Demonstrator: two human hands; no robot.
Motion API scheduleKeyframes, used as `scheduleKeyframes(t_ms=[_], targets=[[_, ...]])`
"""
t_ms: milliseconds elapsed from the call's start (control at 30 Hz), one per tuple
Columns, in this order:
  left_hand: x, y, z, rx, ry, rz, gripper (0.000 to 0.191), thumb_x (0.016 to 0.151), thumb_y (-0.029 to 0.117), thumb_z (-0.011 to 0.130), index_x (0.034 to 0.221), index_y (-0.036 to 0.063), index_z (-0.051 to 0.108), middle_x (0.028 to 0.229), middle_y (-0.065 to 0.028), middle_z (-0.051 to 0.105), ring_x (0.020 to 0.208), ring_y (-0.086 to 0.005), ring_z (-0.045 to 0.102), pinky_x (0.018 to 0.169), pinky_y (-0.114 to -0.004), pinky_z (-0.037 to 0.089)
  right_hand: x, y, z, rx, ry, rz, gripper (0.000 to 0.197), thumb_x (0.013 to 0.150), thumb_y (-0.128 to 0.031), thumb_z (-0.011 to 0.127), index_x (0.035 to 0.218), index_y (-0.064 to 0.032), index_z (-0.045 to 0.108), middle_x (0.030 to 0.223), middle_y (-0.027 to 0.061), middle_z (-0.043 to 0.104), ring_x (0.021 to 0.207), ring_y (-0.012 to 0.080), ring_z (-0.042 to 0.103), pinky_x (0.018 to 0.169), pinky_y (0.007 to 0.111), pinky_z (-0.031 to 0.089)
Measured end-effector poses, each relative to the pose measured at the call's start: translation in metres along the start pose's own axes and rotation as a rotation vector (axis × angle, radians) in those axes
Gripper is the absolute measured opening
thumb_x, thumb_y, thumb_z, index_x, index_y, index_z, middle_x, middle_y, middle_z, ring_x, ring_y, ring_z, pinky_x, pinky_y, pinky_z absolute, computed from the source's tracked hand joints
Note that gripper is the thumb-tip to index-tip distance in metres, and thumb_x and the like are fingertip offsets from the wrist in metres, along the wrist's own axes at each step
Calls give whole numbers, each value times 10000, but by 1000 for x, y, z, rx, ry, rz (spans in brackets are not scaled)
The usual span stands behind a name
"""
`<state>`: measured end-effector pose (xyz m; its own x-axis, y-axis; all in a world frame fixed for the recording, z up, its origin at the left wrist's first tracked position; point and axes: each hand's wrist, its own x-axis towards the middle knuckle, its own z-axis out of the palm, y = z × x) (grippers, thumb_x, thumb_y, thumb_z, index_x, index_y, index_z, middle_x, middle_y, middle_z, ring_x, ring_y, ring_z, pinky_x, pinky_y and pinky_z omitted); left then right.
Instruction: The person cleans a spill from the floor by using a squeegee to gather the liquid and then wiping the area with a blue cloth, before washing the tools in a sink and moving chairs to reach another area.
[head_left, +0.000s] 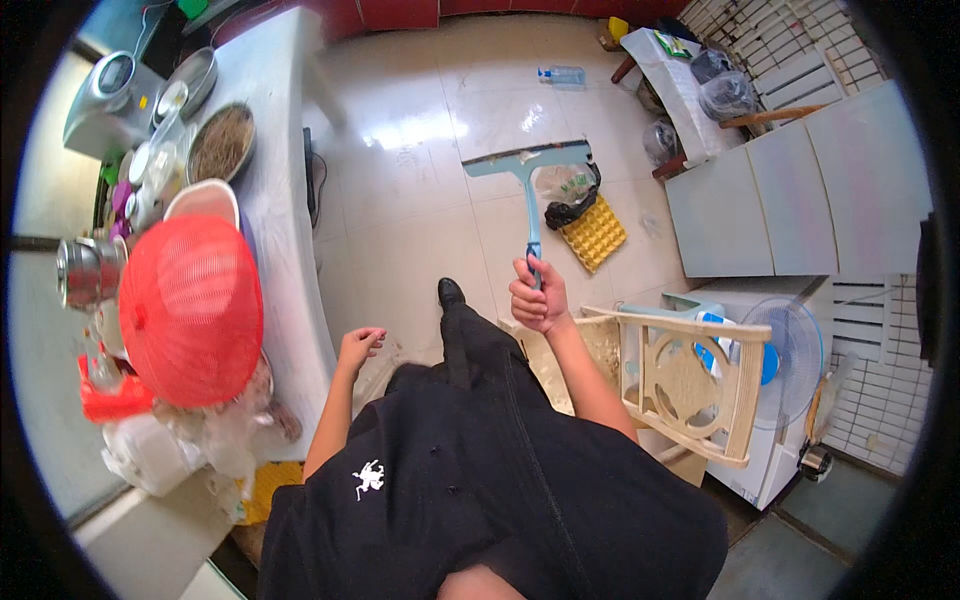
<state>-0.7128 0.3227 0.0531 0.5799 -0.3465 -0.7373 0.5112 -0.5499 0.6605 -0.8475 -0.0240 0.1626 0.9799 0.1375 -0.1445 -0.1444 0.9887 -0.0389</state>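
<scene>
My right hand (538, 294) is closed around the dark blue grip of a light blue squeegee (531, 172), held up above the tiled floor with its wide blade pointing away from me. The blade has a dark edge strip. My left hand (363, 348) hangs beside the white-covered table (289, 300) with fingers loosely curled and nothing visible in it. Past the squeegee, a yellow egg tray (595, 233) lies on the floor against a black and clear plastic bag (568, 187).
On the table at left are a red mesh food cover (195, 315), bowls and a steel pot (88, 271). A clear pump bottle (564, 77) lies on the floor ahead. At right are a wooden chair (754, 390), a fan (787, 360) and a covered low table (667, 97).
</scene>
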Motion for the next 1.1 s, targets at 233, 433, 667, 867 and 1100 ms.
scheduleKeyframes(t_ms=[233, 433, 667, 867, 1100], targets=[[61, -6, -28, -269, 78, -171, 134, 823, 149, 568, 859, 63, 665, 754, -26, 632, 568, -99, 548, 475, -225, 417, 113, -111, 40, 7, -96, -1, 346, 926, -344, 377, 673, -109, 359, 443, -32, 310, 298, 55, 275, 291, 193, 259], [133, 48, -28, -121, 95, -218, 99, 781, 114, 579, 758, 68, 664, 533, 3, 520, 427, -105, 444, 387, -252, 322, 201, -197, 29, 9, -18, -25, 340, 929, -334, 355, 681, -102, 360, 461, -21, 309, 328, 69, 289, 297, 198, 268], [288, 221, -52, -155, 80, -190, 186, 786, 243, 586, 737, 67, 617, 646, -34, 596, 552, -132, 573, 461, -274, 442, 286, -289, 2, -754, 981, -169, 246, 852, -312, 537, 746, -106, 452, 477, -4, 394, 355, 92, 364, 334, 212, 306], [368, 423, -73, -183, 70, 75, 229, 851, 257, 555, 962, 77, 643, 823, -12, 634, 697, -95, 573, 593, -225, 435, 322, -369, -18, -806, 1189, -104, 305, 837, -378, 564, 762, -89, 498, 467, -9, 420, 342, 92, 386, 325, 221, 319], [385, 476, -91, -238, 239, 40, 234, 861, 259, 543, 991, 86, 632, 865, -4, 630, 759, -97, 573, 642, -256, 458, 497, -445, -15, -837, 859, 122, 301, 853, -347, 531, 772, -57, 520, 473, -3, 441, 359, 99, 423, 345, 224, 341]])
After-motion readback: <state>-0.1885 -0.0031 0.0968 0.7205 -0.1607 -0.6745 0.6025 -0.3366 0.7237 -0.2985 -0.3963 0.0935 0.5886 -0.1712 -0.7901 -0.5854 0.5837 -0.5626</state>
